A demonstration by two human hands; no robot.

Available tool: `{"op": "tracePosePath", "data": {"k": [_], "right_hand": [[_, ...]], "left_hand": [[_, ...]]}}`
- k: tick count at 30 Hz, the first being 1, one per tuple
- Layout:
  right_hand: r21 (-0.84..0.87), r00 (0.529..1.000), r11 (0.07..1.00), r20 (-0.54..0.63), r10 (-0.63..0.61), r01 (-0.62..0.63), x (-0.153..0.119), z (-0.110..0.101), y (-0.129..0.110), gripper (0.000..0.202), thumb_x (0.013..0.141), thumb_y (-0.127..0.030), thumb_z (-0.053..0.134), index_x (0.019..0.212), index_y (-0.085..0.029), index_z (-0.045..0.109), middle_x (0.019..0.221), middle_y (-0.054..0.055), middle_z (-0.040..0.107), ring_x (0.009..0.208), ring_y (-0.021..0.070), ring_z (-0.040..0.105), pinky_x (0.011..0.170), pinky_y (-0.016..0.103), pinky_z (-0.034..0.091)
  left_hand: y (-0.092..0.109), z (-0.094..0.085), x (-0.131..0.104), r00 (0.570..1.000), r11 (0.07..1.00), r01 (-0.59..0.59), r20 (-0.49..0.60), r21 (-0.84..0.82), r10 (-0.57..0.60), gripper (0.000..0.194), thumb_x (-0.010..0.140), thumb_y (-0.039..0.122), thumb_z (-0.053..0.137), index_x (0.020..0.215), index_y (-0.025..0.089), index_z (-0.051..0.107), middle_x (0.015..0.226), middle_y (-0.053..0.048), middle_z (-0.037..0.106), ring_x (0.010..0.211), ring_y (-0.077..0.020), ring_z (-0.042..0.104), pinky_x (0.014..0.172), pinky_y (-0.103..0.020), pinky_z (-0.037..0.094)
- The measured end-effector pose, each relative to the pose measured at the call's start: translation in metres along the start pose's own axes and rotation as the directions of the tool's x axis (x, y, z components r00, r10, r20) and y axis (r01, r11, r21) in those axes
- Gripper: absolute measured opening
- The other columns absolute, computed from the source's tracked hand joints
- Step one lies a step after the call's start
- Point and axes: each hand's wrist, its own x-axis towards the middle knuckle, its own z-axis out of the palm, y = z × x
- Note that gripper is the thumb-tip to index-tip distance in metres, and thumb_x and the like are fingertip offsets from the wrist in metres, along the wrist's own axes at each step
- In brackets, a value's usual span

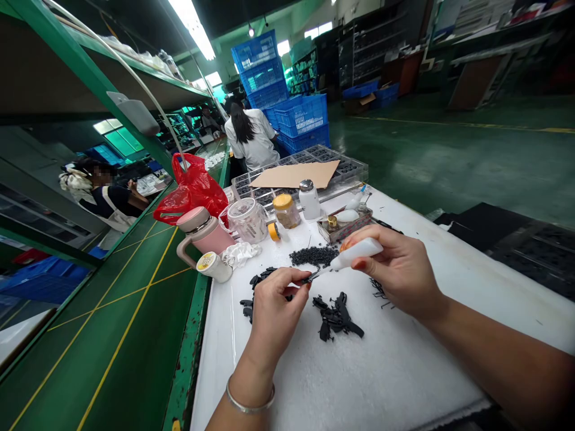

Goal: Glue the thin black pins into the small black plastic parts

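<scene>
My right hand (399,269) is closed around a white squeeze bottle (359,252), tilted so its thin nozzle points down and left. The nozzle tip meets or nearly meets a small black part (309,278) pinched in my left hand (279,299); the fingers hide most of that part. Just below and to the right lies a loose cluster of black plastic pieces (339,317). More black pieces (260,278) sit partly behind my left hand. Beyond the nozzle is a heap of tiny black bits (312,255). Thin black pieces (378,288) lie beside my right hand.
Along the table's back stand a pink mug (206,232), a clear tub (247,220), a yellow-lidded jar (286,211) and a pump bottle (309,200). Cardboard (296,175) lies on a compartment tray. To the left runs a green conveyor (130,311). Two people sit farther off.
</scene>
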Motion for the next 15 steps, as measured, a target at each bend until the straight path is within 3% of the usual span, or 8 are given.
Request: {"op": "tracePosePath", "data": {"k": [10, 15], "right_hand": [[0.034, 1.000, 0.999, 0.018, 0.001, -0.001, 0.0005, -0.0001, -0.0006, 0.018, 0.078, -0.036, 0.071, 0.083, -0.020, 0.065, 0.079, 0.003, 0.062, 0.072, 0.0173, 0.056, 0.066, 0.030, 0.045], [0.183, 0.999, 0.982, -0.021, 0.039, -0.035, 0.0019, -0.0016, 0.0029, 0.018, 0.078, -0.034, 0.071, 0.084, -0.019, 0.065, 0.081, 0.003, 0.062, 0.070, 0.0145, 0.056, 0.063, 0.027, 0.045]], "left_hand": [[0.0003, -0.0001, 0.0013, 1.000, 1.000, 0.001, 0.001, -0.006, -0.001, 0.014, 0.080, 0.016, 0.061, 0.089, 0.019, 0.070, 0.089, -0.004, 0.068, 0.077, -0.0142, 0.064, 0.065, -0.022, 0.056], [0.0004, 0.0001, 0.0005, 0.999, 0.999, 0.040, 0.010, -0.031, -0.039, 0.014, 0.080, 0.019, 0.061, 0.089, 0.019, 0.071, 0.090, -0.004, 0.068, 0.076, -0.0141, 0.064, 0.064, -0.021, 0.054]]}}
